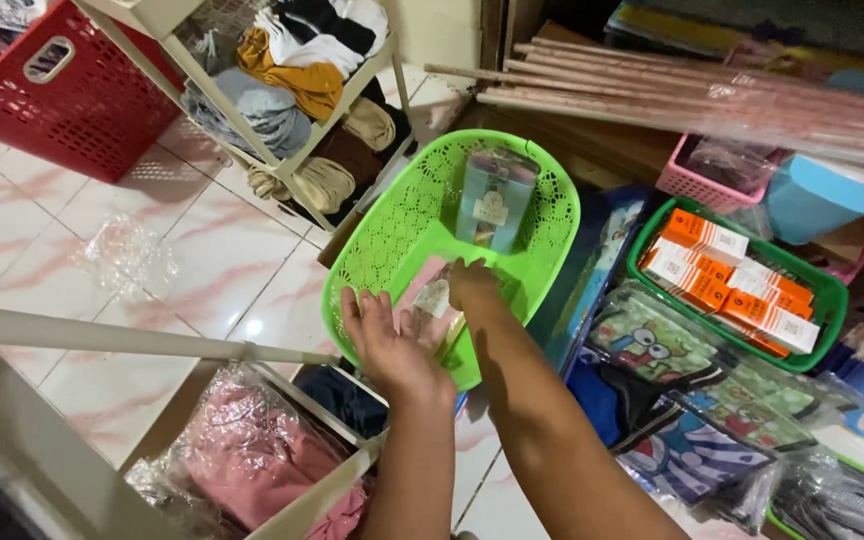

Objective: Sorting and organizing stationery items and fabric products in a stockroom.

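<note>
My left hand (384,340) lies flat and open on a pink plastic-wrapped packet (430,305) with a white label, inside the green basket (392,230). My right hand (472,283) pinches its top edge; its fingertips are hidden.

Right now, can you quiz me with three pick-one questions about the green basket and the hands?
1. Where is the pale blue box?
A. inside the lime green plastic basket
B. on the white tile floor
C. in the red crate

2. What colour are the small cartons in the dark green tray?
A. purple
B. orange and white
C. black

3. What are both hands doing?
A. resting empty
B. touching the pink plastic-wrapped packet
C. lifting the basket

Answers: 1 A, the basket's walls surround it. 2 B, orange tops show. 3 B, the left hand and the right hand meet on it.
</note>
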